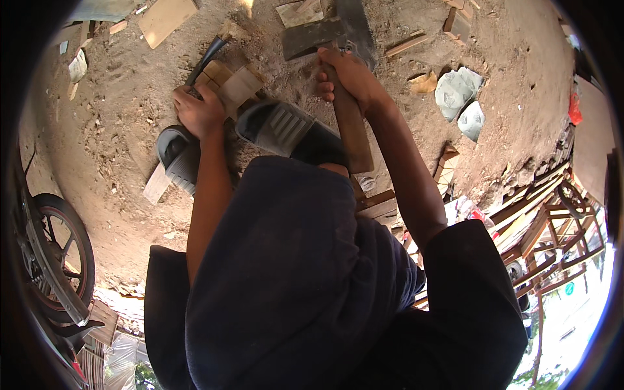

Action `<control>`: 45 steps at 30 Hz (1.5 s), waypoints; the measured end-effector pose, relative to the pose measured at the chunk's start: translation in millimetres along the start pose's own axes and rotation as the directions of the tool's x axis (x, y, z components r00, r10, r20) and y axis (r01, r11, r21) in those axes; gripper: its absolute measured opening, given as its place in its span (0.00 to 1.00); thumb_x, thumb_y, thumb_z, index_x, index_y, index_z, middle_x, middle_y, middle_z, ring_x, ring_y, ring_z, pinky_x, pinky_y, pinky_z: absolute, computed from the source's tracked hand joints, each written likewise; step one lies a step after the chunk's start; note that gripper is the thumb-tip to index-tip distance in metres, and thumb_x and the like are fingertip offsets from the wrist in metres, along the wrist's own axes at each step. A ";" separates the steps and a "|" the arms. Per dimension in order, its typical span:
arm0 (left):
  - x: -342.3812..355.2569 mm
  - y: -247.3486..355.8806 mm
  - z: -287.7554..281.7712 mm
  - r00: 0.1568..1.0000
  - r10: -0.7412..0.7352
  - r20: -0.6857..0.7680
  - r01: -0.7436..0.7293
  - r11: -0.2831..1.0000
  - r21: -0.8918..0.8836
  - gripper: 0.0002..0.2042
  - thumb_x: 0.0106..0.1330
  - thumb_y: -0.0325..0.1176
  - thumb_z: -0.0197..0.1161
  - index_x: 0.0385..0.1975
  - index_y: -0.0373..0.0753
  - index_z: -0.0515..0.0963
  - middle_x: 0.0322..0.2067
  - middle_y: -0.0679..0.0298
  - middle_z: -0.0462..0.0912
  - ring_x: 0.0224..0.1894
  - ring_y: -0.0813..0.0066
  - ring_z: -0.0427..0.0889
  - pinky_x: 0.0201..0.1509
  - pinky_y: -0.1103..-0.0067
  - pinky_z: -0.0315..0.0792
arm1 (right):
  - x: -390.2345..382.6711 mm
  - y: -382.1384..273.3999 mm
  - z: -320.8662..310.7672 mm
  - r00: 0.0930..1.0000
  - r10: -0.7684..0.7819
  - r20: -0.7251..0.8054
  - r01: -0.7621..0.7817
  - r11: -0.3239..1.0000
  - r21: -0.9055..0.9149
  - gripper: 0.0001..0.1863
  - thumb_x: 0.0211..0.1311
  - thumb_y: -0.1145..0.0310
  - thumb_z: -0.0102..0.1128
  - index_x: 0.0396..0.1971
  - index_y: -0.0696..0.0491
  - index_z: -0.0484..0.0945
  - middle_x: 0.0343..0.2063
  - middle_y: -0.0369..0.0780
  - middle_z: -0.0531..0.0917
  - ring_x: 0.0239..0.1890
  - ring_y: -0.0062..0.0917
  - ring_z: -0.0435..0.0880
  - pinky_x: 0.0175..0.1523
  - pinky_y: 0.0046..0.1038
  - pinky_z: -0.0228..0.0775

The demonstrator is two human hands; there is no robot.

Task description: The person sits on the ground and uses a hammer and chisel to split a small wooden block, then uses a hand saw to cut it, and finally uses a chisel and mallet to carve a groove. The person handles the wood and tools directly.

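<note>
My left hand [198, 110] is closed around the lower end of a dark, narrow rod-like tool [209, 58], whose far end flares; its exact kind is unclear. Beside that hand, small light wood blocks [239, 84] lie against the front of my sandal. My right hand [351, 75] grips a thick wooden handle [354, 133] that runs back toward my knee. Just beyond its fingers lies a dark, flat, angular piece [315, 38]; whether it joins the handle cannot be made out.
My sandals [279, 127] rest on the dirt ground [123, 130]. Broken grey stones [455, 94] lie to the right, and a flat board [166, 21] is at the far left. A motorcycle wheel [81, 260] stands at left. Stacked timber [530, 201] and a wooden frame [572, 227] are at right.
</note>
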State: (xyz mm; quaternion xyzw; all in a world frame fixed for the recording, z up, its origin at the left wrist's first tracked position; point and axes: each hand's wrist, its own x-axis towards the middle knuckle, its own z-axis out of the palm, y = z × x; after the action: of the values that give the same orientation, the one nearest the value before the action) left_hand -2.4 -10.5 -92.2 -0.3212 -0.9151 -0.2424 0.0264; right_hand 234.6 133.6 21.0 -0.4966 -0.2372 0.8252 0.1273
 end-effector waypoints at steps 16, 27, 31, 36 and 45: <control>1.7 1.8 -6.7 0.999 -0.016 0.030 0.016 1.000 0.006 0.12 0.59 0.35 0.56 0.33 0.33 0.67 0.30 0.47 0.75 0.35 0.44 0.75 0.40 0.56 0.68 | -13.2 15.8 6.1 0.990 0.136 0.028 -0.121 0.944 -0.306 0.14 0.67 0.57 0.52 0.34 0.54 0.67 0.19 0.34 0.70 0.15 0.16 0.68 0.17 0.21 0.63; 2.6 -1.7 -1.1 1.000 0.024 -0.001 -0.024 1.000 0.001 0.11 0.59 0.35 0.57 0.33 0.34 0.68 0.29 0.47 0.75 0.35 0.44 0.76 0.40 0.56 0.69 | -12.4 13.3 7.0 0.986 0.158 0.051 -0.129 0.923 -0.363 0.14 0.67 0.57 0.52 0.32 0.54 0.68 0.18 0.33 0.69 0.15 0.15 0.68 0.18 0.20 0.63; 0.3 -6.9 -3.7 1.000 -0.008 0.019 0.007 1.000 0.013 0.12 0.60 0.37 0.58 0.33 0.34 0.68 0.30 0.48 0.76 0.35 0.45 0.76 0.40 0.56 0.69 | -26.9 -5.0 1.1 0.947 0.304 0.107 -0.239 0.885 -0.399 0.12 0.66 0.61 0.54 0.34 0.54 0.67 0.19 0.32 0.70 0.15 0.14 0.68 0.19 0.20 0.63; -6.0 -11.7 -18.6 0.942 0.282 0.180 -0.265 0.958 -0.111 0.24 0.57 0.51 0.64 0.40 0.35 0.71 0.32 0.50 0.77 0.37 0.46 0.77 0.46 0.59 0.71 | -63.9 19.5 -39.3 0.989 0.145 0.013 -0.136 0.955 -0.264 0.13 0.63 0.65 0.59 0.40 0.54 0.66 0.21 0.31 0.70 0.17 0.13 0.69 0.19 0.18 0.63; 8.2 16.8 -65.0 0.694 0.447 0.564 -0.516 0.855 -0.042 0.39 0.46 0.61 0.70 0.52 0.36 0.72 0.43 0.49 0.79 0.44 0.50 0.79 0.49 0.61 0.73 | -219.5 59.2 -118.2 0.982 -0.015 -0.188 -0.023 0.979 -0.201 0.16 0.60 0.68 0.61 0.45 0.53 0.67 0.23 0.33 0.71 0.18 0.15 0.69 0.21 0.20 0.65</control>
State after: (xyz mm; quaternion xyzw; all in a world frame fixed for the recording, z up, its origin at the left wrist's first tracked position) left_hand -5.8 -24.3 -26.0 -0.6036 -0.7785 -0.0676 -0.1582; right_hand 444.2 16.5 110.4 -0.5834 -0.3056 0.7463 0.0964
